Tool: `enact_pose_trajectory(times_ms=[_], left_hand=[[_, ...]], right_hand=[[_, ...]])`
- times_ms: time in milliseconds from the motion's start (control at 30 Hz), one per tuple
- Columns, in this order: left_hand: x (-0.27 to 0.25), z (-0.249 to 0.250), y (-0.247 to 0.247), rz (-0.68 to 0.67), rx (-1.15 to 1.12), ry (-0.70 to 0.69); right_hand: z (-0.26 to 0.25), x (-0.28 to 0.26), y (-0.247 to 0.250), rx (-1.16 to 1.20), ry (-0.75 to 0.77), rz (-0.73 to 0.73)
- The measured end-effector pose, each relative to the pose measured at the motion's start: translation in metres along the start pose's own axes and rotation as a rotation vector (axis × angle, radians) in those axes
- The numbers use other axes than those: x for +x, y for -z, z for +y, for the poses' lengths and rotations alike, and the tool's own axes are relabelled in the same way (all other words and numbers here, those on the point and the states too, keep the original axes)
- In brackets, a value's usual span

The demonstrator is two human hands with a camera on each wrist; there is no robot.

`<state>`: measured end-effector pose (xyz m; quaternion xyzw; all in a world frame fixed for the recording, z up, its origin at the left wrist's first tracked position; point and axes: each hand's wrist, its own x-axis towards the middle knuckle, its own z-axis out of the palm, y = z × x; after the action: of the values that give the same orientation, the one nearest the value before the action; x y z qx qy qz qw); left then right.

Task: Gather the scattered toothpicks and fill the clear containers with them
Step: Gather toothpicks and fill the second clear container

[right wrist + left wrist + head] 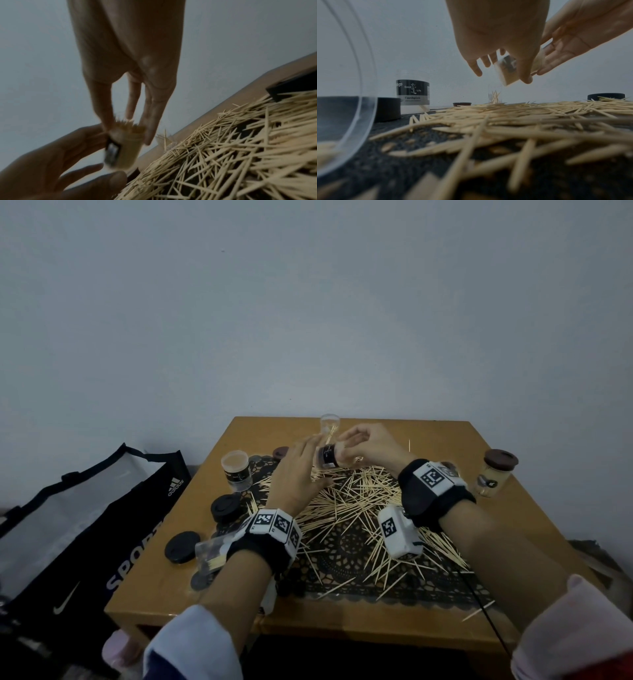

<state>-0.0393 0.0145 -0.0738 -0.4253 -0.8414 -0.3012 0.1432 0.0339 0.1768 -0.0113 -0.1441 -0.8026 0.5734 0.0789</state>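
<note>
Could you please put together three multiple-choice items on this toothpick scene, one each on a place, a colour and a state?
1. Where does the capped container stand?
A. at the table's right edge
B. on the bag
C. under the table

2. What colour is the lace mat under the scattered toothpicks?
A. white
B. black
C. red

3. In what state is the held container between the left hand and right hand?
A. capped and empty
B. lying on the table
C. uncapped, packed with toothpicks

Answers: 1 A, the head view shows it near the right side of the table; 2 B, dark lace shows between the sticks; 3 C, the right wrist view shows stick tips at its open mouth.
</note>
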Motion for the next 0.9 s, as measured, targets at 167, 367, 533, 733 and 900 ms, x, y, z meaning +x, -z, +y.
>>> enact_pose_trajectory(times_ms=[167,367,533,733,900], left_hand=[[0.002,-0.003,-0.002,-0.017,0.002,-0.002],[0.005,-0.008,-0.008,-0.015,0.043,-0.047],[0.004,-0.012,-0.011,-0.037,0.067,-0.016],[0.005,-0.011,-0.01,-0.071,0.087,-0.005],[0.005,-0.012,-0.011,-0.084,0.09,0.013]], right_hand=[[0.002,-0.003,0.001,-0.044,0.005,-0.014],[0.005,-0.009,0.003,-0.037,0.056,-0.14],[0.013,-0.005,0.015,-0.328,0.004,-0.09],[0.039,-0.002,0.019,-0.839,-0.213,-0.378],[0.053,0.001,0.011,-0.831,-0.049,-0.25]])
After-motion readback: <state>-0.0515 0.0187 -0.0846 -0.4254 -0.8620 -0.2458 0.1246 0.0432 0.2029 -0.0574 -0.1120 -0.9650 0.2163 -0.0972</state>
